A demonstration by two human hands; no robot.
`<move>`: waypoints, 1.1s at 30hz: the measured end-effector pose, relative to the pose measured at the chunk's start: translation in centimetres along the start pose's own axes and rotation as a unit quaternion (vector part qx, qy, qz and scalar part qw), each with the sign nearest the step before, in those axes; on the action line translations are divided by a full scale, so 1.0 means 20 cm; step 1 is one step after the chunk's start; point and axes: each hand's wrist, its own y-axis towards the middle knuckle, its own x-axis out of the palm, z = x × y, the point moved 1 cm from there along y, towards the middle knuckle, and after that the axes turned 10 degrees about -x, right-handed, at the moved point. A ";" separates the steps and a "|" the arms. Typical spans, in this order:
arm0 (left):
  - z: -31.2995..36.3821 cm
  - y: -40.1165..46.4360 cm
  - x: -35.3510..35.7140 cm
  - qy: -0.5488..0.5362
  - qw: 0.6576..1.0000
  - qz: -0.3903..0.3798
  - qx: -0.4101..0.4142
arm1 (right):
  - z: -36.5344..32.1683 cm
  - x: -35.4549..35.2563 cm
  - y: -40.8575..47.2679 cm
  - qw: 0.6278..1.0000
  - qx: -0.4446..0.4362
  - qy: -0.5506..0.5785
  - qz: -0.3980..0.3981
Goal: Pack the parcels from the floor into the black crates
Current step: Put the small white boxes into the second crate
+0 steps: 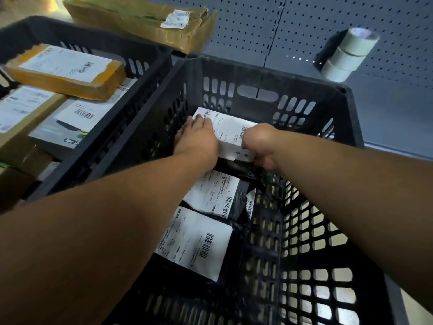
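Observation:
Both my arms reach down into the black crate (264, 73) in front of me. A white box parcel (228, 130) with a barcode label lies at the crate's far end. My left hand (198, 139) lies on its left side with the fingers fairly straight. My right hand (260, 144) grips its right near corner, fingers curled round the edge. Nearer to me in the same crate lie two black bag parcels with white labels (212, 194) (194, 242). A second black crate (150, 52) stands to the left, holding several cardboard parcels (63, 71).
A large brown cardboard box (140, 19) lies beyond the crates. Rolls of tape (349, 52) hang stacked on the grey pegboard wall (269, 24) at the right. The grey shelf surface (393, 113) runs behind the near crate.

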 end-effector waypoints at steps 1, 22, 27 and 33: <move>-0.01 0.00 0.02 0.023 1.000 0.005 0.010 | 0.00 0.00 0.01 1.000 0.008 -0.024 -0.008; 0.01 -0.03 -0.17 -0.020 0.998 -0.060 0.013 | -0.12 -0.29 -0.27 0.990 -0.102 -0.084 -0.050; 0.07 -0.10 -0.28 -0.117 0.991 -0.060 0.016 | -0.15 -0.53 -0.38 0.982 -0.118 0.138 0.042; 0.28 -0.22 -0.41 -0.177 0.982 -0.023 0.058 | -0.02 -0.88 -0.48 0.957 -0.139 0.226 0.118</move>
